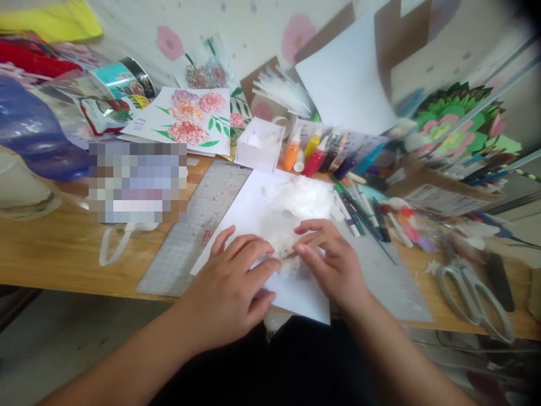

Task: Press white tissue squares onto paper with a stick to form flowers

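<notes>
Near the front edge of the tabletop (63, 254), a white tuft (289, 262) on paper (302, 296) is flanked by the spread left hand (232, 285) and the curled right hand (336, 265), whose grip cannot be told, with fluff (304, 197) heaped behind.

A: What is seen to the left of the orange bottle (291, 155)?

B: A flower painting (190, 119) is laid there, and a turquoise tin (113, 80) is tilted farther left.

A: And to the bottle's right?

B: A red bottle (314, 160) is stood near it. Well to the orange bottle's right, a green-and-pink paper flower (450, 132) is displayed, and on that same side, nearer the viewer, large scissors (461, 286) are laid down.
</notes>
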`<control>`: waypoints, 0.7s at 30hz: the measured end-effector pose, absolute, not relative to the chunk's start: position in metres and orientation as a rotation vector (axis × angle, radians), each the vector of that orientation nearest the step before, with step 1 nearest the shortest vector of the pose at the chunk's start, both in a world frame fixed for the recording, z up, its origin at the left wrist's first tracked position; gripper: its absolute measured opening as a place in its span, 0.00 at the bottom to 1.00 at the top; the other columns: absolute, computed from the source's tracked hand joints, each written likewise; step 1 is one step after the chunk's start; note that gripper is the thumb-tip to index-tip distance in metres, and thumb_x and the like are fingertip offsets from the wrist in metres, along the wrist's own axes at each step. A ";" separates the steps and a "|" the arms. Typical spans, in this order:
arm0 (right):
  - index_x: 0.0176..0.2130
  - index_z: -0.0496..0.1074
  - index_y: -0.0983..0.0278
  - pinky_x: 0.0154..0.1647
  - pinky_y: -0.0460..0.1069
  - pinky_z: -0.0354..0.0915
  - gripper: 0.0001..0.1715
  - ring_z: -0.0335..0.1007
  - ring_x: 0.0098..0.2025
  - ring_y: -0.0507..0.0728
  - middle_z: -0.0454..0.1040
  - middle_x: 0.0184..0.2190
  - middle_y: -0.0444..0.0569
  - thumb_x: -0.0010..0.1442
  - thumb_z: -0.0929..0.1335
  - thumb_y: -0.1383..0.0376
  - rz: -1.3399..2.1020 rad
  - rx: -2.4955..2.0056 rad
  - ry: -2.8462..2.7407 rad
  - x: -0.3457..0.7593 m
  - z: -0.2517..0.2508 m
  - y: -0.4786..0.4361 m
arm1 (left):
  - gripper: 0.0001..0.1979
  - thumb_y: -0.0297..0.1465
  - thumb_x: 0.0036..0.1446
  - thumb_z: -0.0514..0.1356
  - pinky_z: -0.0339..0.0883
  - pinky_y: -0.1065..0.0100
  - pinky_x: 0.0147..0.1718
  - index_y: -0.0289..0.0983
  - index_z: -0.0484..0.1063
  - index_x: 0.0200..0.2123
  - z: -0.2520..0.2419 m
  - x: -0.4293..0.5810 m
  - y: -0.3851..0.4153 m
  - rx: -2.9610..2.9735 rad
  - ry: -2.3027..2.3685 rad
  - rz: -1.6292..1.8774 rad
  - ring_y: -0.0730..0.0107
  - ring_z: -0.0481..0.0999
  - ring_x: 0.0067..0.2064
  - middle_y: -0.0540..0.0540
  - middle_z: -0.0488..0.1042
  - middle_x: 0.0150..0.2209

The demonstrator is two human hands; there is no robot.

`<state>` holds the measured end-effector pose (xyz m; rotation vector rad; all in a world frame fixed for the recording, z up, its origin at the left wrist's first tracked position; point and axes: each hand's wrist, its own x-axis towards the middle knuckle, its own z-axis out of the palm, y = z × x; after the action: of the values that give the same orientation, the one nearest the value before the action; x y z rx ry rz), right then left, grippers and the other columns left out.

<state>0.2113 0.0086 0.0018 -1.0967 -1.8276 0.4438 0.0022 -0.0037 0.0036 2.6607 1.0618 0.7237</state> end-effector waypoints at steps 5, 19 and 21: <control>0.28 0.73 0.60 0.45 0.58 0.66 0.08 0.70 0.42 0.58 0.74 0.33 0.47 0.59 0.68 0.66 0.369 -1.213 -1.740 0.215 -0.004 0.014 | 0.14 0.31 0.56 0.59 0.46 0.43 0.60 0.40 0.72 0.46 0.003 0.003 -0.004 2.691 1.048 0.726 0.56 0.67 0.53 0.44 0.72 0.48; 0.29 0.73 0.60 0.45 0.57 0.67 0.07 0.70 0.42 0.57 0.74 0.34 0.47 0.59 0.68 0.66 0.393 -1.237 -1.734 0.214 -0.004 0.014 | 0.18 0.35 0.60 0.58 0.35 0.44 0.61 0.40 0.69 0.53 0.000 0.006 -0.004 2.730 0.970 0.733 0.54 0.65 0.57 0.46 0.74 0.51; 0.29 0.73 0.60 0.45 0.57 0.67 0.07 0.71 0.42 0.57 0.74 0.34 0.47 0.59 0.68 0.66 0.415 -1.232 -1.727 0.215 -0.003 0.013 | 0.18 0.35 0.60 0.58 0.34 0.44 0.61 0.40 0.68 0.53 0.001 0.007 -0.003 2.729 0.972 0.706 0.54 0.64 0.58 0.47 0.73 0.54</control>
<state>0.2150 0.0134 -0.0031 -1.2322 -1.7265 0.4147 0.0067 -0.0035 0.0009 2.7292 0.9715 0.7064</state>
